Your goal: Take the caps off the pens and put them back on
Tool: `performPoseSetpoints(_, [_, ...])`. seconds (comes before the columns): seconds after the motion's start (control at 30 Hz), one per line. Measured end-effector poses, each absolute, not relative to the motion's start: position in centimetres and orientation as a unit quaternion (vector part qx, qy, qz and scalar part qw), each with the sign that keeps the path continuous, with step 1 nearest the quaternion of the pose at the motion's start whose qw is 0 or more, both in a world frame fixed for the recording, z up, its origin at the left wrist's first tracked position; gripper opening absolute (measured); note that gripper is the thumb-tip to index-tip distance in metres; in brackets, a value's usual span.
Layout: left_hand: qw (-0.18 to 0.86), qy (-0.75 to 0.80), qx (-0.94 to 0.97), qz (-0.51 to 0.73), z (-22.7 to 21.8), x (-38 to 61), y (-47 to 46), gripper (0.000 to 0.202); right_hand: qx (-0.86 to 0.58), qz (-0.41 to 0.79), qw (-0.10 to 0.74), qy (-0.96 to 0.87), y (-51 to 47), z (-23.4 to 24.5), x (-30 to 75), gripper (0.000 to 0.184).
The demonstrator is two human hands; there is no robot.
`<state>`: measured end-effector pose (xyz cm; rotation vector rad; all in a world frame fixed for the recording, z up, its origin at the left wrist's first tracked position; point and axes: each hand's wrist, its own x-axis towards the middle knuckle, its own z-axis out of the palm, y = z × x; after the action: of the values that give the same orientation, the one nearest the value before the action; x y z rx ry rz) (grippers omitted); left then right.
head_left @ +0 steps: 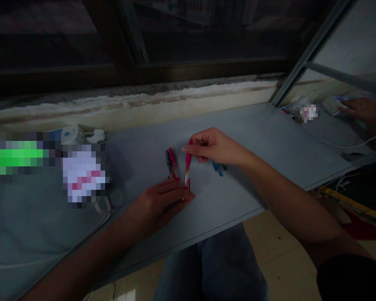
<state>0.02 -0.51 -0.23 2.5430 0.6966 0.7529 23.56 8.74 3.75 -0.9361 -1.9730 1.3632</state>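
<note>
A red pen (187,164) with a clear section in its barrel is held tilted just above the grey tabletop (144,146). My right hand (212,144) pinches its upper red part between thumb and fingers. Lower down, my left hand (163,197) has its fingers closed around the pen's bottom end, where a bit of red shows; the fingers hide the tip. Beyond my left hand, a black pen (168,161) and another pink-red pen (172,155) lie side by side. Something blue, like a pen (218,168), lies below my right wrist, partly covered.
At the left are a white adapter-like block (72,134), a pale pixelated item (85,175) and a white cable (103,221). A metal frame post (296,75) rises at the right, with another person's hand (362,109) beyond it. A window ledge (175,102) borders the back.
</note>
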Motion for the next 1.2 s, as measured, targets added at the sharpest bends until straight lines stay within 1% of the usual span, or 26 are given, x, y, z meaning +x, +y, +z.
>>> performPoseSetpoints(0.33, [0.220, 0.252, 0.903, 0.269, 0.05, 0.01, -0.80, 0.017, -0.351, 0.490, 0.264, -0.753, 8.54, 3.58, 23.42, 0.049])
performPoseSetpoints(0.47, [0.237, 0.268, 0.895, 0.266, -0.08, -0.02, -0.76, 0.020, -0.364, 0.480, 0.256, -0.756, 8.70, 3.53, 23.55, 0.049])
performPoseSetpoints(0.63, [0.207, 0.228, 0.907, 0.287, 0.44, 0.17, -0.74, 0.016, -0.359, 0.481, 0.247, -0.761, 8.61, 3.29, 23.39, 0.048])
performPoseSetpoints(0.77, [0.219, 0.228, 0.909, 0.272, 0.70, 0.24, -0.93, 0.016, -0.356, 0.488, 0.232, -0.762, 8.40, 3.33, 23.18, 0.045])
performPoseSetpoints(0.9, [0.226, 0.253, 0.904, 0.260, 0.45, 0.19, -1.01, 0.017, -0.372, 0.473, 0.231, -0.764, 8.44, 3.64, 23.28, 0.043])
performPoseSetpoints(1.0, [0.227, 0.263, 0.902, 0.257, 0.18, 0.13, -0.91, 0.022, -0.388, 0.465, 0.223, -0.764, 8.56, 3.83, 23.47, 0.042])
performPoseSetpoints(1.2, [0.200, 0.232, 0.910, 0.279, 0.21, 0.21, -0.78, 0.018, -0.422, 0.458, 0.197, -0.757, 8.53, 3.89, 23.52, 0.040])
